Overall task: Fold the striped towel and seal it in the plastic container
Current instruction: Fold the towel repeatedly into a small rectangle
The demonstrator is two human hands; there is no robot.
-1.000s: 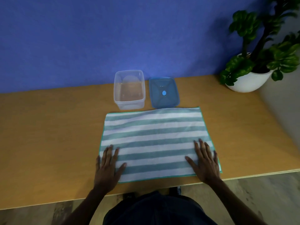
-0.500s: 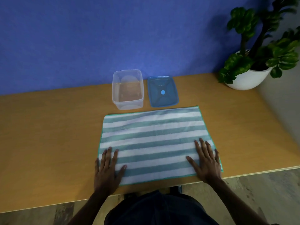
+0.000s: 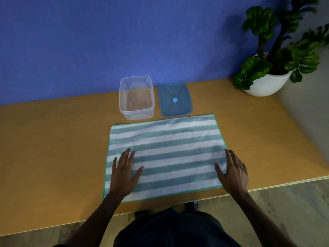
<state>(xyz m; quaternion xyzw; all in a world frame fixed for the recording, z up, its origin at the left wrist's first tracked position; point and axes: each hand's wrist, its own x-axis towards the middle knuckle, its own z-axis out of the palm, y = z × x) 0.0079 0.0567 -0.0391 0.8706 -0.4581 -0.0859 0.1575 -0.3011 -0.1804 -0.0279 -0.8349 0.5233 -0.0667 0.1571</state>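
Note:
A green-and-white striped towel (image 3: 167, 154) lies spread flat on the wooden table (image 3: 53, 148), near its front edge. My left hand (image 3: 124, 173) rests palm down on the towel's near left part, fingers apart. My right hand (image 3: 233, 172) lies flat over the towel's right edge, fingers apart. Behind the towel stands a clear plastic container (image 3: 136, 97), open and empty. Its blue lid (image 3: 175, 99) lies flat on the table just to the right of it.
A potted plant in a white bowl (image 3: 267, 82) stands at the table's back right corner. A blue wall (image 3: 124, 41) runs along the back of the table. The floor shows below the table's front edge.
Both hands stay flat on the towel. The right hand has slid outward to the towel's right edge. The view has shifted slightly.

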